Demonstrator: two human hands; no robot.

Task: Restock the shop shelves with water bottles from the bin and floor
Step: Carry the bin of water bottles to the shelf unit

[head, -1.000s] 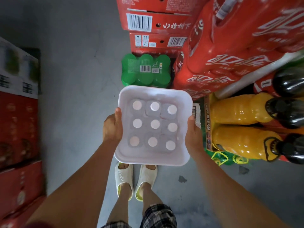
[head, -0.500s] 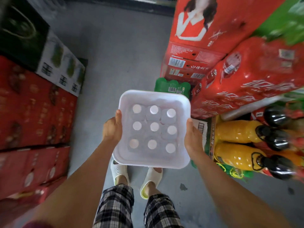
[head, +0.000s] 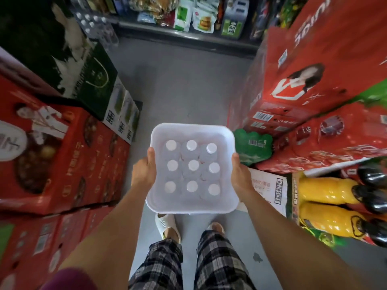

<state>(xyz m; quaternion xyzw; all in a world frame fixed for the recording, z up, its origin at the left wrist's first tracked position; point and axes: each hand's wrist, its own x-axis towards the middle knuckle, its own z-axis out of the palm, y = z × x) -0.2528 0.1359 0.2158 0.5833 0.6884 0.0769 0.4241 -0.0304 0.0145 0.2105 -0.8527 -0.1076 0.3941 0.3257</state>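
**Bin carry: tipping and slip risk**

The left hand (head: 144, 172) and right hand (head: 240, 176) grip opposite sides of the white bin (head: 191, 207), thumbs over the rim. Nine capped water bottles (head: 192, 165) stand upright between the hands. Uneven lift by either hand would probably tilt the bin and topple bottles; stacked cartons (head: 62, 155) close beside the left hand could snag it.
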